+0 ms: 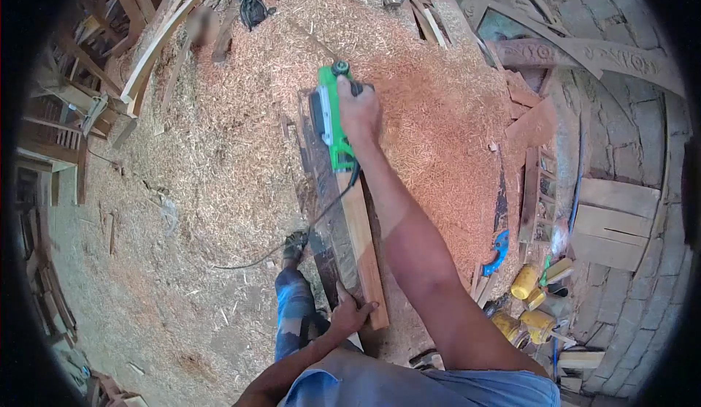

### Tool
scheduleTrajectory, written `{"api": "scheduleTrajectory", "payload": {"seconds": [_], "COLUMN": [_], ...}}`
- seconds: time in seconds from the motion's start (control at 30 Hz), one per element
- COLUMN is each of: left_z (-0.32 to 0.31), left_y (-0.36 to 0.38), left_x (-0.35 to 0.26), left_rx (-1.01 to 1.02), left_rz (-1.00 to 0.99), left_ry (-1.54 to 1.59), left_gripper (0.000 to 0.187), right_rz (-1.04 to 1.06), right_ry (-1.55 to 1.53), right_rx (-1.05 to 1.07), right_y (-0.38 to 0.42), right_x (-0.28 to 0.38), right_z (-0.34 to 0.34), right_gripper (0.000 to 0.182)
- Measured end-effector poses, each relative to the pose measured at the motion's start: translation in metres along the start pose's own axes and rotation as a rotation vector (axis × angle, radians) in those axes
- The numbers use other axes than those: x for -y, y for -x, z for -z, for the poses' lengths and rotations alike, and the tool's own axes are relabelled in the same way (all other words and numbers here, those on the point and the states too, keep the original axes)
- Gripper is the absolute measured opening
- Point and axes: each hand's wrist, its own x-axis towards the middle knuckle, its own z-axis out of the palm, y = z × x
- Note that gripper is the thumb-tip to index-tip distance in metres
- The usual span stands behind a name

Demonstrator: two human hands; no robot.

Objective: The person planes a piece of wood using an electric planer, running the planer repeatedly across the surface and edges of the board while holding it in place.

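Green planer is on the far part of the pale wood strip, which lies lengthwise on a dark, worn board. Right hand is closed around the planer's upper part, near the round front knob. Left hand is down at the strip's near end, fingers touching it, not wrapped around a tool. Black cord leaves the planer's rear, crosses the board, runs out left over the shavings. Shod foot just left of the board, blue trouser leg behind it. Further right: saw with a blue handle, then yellow containers near the block paving. Far right, carved wood piece. Far left, long timber and a dark bundled object, can't tell what.
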Motion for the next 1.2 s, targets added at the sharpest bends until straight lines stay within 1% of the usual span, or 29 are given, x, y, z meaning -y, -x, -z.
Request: {"api": "scheduleTrajectory", "payload": {"seconds": [0.07,0.1,0.17,0.2,0.23,0.3,0.33,0.37,0.43,0.47,0.5,0.53,0.57,0.6,0.63,0.67,0.73,0.77,0.83,0.87,0.9,0.93,1.0,1.1,1.13,1.2], "left_z": [0.012,0.013,0.043,0.056,0.077,0.119,0.135,0.134,0.115,0.099,0.078,0.071,0.063,0.061,0.058,0.057,0.059,0.058,0.061,0.062,0.065,0.064,0.063,0.063,0.064,0.068], "left_y": [0.004,0.001,-0.022,-0.027,-0.029,-0.043,-0.044,-0.057,-0.064,-0.079,-0.102,-0.103,-0.103,-0.089,-0.079,-0.072,-0.071,-0.113,-0.100,-0.096,-0.099,-0.090,-0.079,-0.085,-0.087,-0.080], "left_x": [-0.014,-0.010,-0.002,0.001,-0.018,-0.050,-0.081,-0.103,-0.144,-0.149,-0.138,-0.141,-0.144,-0.154,-0.163,-0.160,-0.135,-0.091,-0.094,-0.095,-0.094,-0.101,-0.111,-0.104,-0.101,-0.105], "left_rx": [0.122,0.081,0.000,-0.027,-0.309,-0.533,-0.600,-0.600,-0.589,-0.672,-0.752,-0.770,-0.789,-0.739,-0.690,-0.676,-0.648,-0.800,-0.750,-0.724,-0.652,-0.637,-0.607,-0.621,-0.565,-0.458], "left_rz": [0.092,0.060,-0.097,-0.155,-0.217,-0.207,-0.170,-0.252,-0.406,-0.435,-0.458,-0.449,-0.439,-0.391,-0.342,-0.344,-0.348,-0.560,-0.527,-0.506,-0.603,-0.539,-0.414,-0.516,-0.470,-0.380], "left_ry": [0.096,0.064,0.151,0.205,0.099,0.037,0.016,-0.031,-0.145,-0.313,-0.483,-0.525,-0.568,-0.491,-0.417,-0.405,-0.388,-0.373,-0.323,-0.297,-0.178,-0.181,-0.183,-0.065,-0.050,-0.016], "left_gripper": [0.142,0.140,0.123,0.116,0.094,0.085,0.086,0.088,0.091,0.092,0.093,0.092,0.091,0.089,0.086,0.080,0.069,0.054,0.051,0.050,0.046,0.046,0.045,0.048,0.051,0.058], "right_rz": [0.070,0.091,0.076,0.050,-0.013,0.067,-0.002,-0.034,-0.194,-0.224,-0.261,-0.410,-0.444,-0.481,-0.547,-0.615,-0.671,-0.719,-0.809,-0.848,-0.889,-0.930,-0.853,-0.786,-0.770,-0.752], "right_ry": [-0.077,-0.113,-0.114,-0.101,-0.119,-0.108,-0.080,-0.143,-0.218,-0.177,-0.106,0.032,0.111,0.191,0.065,-0.065,-0.223,-0.248,-0.280,-0.319,-0.355,-0.388,-0.340,-0.355,-0.373,-0.289], "right_rx": [0.052,0.060,0.089,0.112,0.142,0.116,0.164,0.175,0.174,0.141,0.135,0.137,0.111,0.087,0.004,-0.073,-0.253,-0.284,-0.326,-0.330,-0.336,-0.342,-0.326,-0.280,-0.263,-0.172], "right_y": [0.006,0.014,0.040,0.066,0.096,0.163,0.205,0.245,0.326,0.365,0.401,0.437,0.473,0.508,0.540,0.569,0.613,0.632,0.657,0.666,0.666,0.668,0.672,0.671,0.670,0.664], "right_x": [0.004,0.000,-0.023,-0.043,-0.060,-0.113,-0.115,-0.137,-0.153,-0.176,-0.189,-0.200,-0.217,-0.234,-0.244,-0.248,-0.249,-0.258,-0.265,-0.267,-0.258,-0.252,-0.258,-0.266,-0.270,-0.271], "right_z": [0.008,0.020,0.040,0.055,0.076,0.114,0.152,0.174,0.229,0.249,0.272,0.293,0.310,0.324,0.336,0.347,0.365,0.369,0.378,0.378,0.380,0.380,0.372,0.356,0.352,0.347], "right_gripper": [0.061,0.061,0.062,0.062,0.060,0.058,0.065,0.060,0.051,0.049,0.049,0.048,0.047,0.045,0.044,0.043,0.042,0.041,0.040,0.040,0.040,0.040,0.041,0.040,0.040,0.037]}}
